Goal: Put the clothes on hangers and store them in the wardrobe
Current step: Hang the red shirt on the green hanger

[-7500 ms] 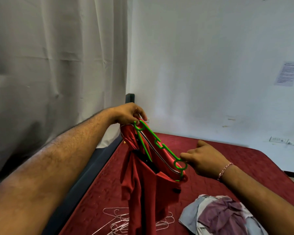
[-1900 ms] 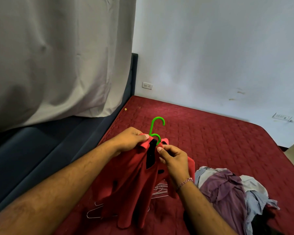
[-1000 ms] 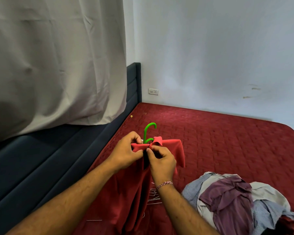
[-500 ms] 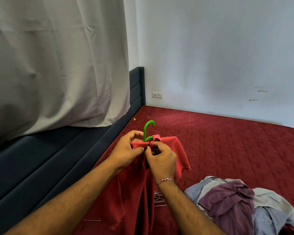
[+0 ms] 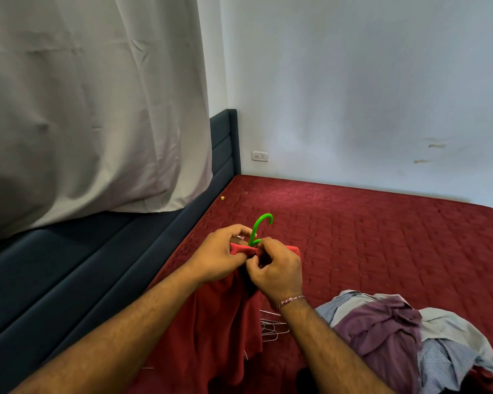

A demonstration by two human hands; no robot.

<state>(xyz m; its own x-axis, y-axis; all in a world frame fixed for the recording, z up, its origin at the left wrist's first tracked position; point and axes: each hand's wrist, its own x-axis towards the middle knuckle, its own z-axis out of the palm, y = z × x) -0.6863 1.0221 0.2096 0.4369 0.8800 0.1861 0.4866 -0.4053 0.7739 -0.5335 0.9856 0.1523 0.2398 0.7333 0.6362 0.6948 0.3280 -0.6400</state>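
Note:
A red shirt (image 5: pixel 219 317) hangs on a green plastic hanger (image 5: pixel 260 226), whose hook sticks up above the collar. My left hand (image 5: pixel 219 255) pinches the left side of the collar. My right hand (image 5: pixel 276 268) pinches the shirt's front opening just under the hook. Both hands meet at the neck of the shirt, held above the red bed (image 5: pixel 367 237). The hanger's arms are hidden inside the shirt.
A pile of purple, grey and blue clothes (image 5: pixel 404 334) lies at the lower right on the bed. Metal wire hangers (image 5: pixel 271 328) lie on the bed behind the shirt. A dark blue headboard (image 5: pixel 69 274) and a white curtain (image 5: pixel 92 103) are to the left.
Since 7.5 s ago the hanger went inside the shirt and both hands came together at the collar. Over the last second they stay there, working the cloth under the hook.

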